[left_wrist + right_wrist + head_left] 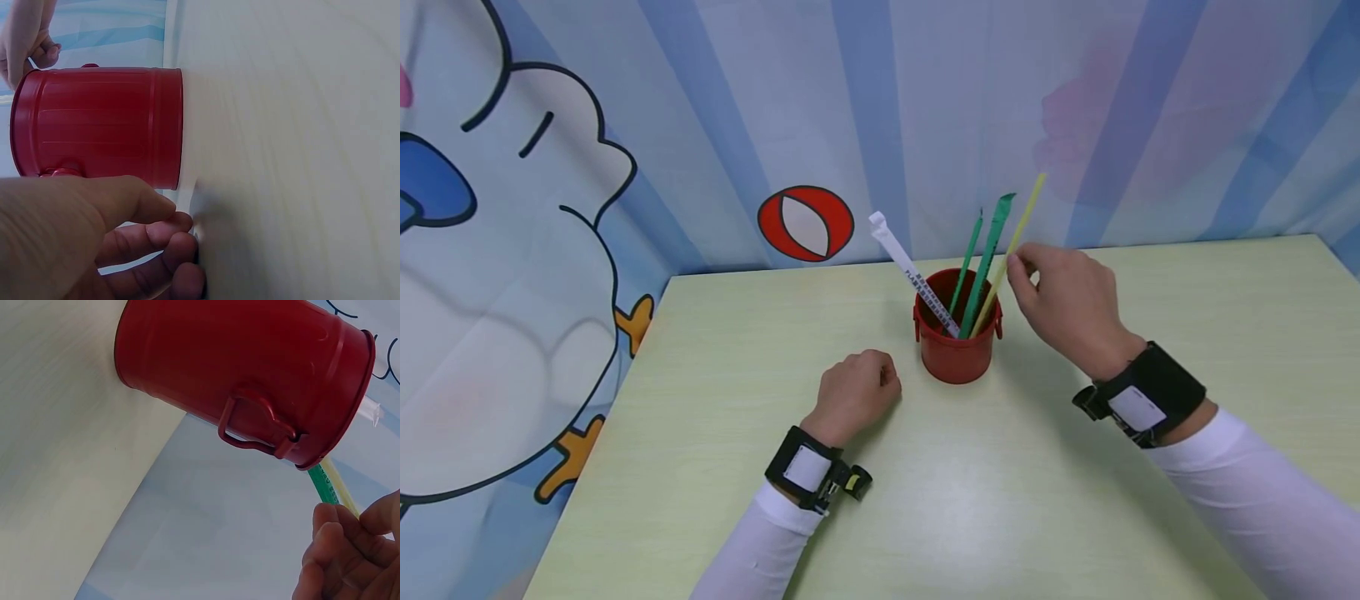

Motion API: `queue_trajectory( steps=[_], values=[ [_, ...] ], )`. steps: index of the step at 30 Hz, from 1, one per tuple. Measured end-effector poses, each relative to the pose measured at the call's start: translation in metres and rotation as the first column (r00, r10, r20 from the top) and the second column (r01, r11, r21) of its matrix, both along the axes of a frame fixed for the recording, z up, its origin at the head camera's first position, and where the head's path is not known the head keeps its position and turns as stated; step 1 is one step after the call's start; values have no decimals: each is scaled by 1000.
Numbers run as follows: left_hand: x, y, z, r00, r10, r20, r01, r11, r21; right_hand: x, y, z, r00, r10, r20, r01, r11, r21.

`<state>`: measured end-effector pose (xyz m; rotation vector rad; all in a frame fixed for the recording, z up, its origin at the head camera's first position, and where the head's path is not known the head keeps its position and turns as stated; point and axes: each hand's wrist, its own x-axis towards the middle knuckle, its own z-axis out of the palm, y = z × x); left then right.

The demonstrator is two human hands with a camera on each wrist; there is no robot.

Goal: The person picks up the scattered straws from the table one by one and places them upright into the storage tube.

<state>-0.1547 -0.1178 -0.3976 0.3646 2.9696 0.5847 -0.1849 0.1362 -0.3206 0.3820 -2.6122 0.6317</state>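
Note:
A small red bucket [957,360] stands upright on the table. Leaning in it are a white paper-wrapped straw [901,252], a green wrapped straw [997,227], a thin green stick [967,260] and a yellow straw [1028,207]. My right hand [1071,302] is at the bucket's right rim and pinches the yellow straw between thumb and forefinger; the straw's lower end is inside the bucket. Left of the bucket's base, my left hand [853,393] rests on the table with fingers loosely curled, holding nothing. In the left wrist view its thumb [134,199] lies close to the bucket.
The pale wooden table [715,417] meets a blue striped cloth backdrop [925,100] just behind the bucket. A small handle [250,428] sticks out from the bucket's side.

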Motion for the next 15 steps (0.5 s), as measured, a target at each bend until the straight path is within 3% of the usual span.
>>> queue_trajectory(
  steps=[10,15],
  values=[
    [0,0,-2,1000,4,4,-4,1000,0,4,3,-2,998,-23,62,25,999,-30],
    [-1,0,-1,1000,7,10,-7,1000,-1,11,14,-11,995,-50,83,57,995,-81]
  ],
)
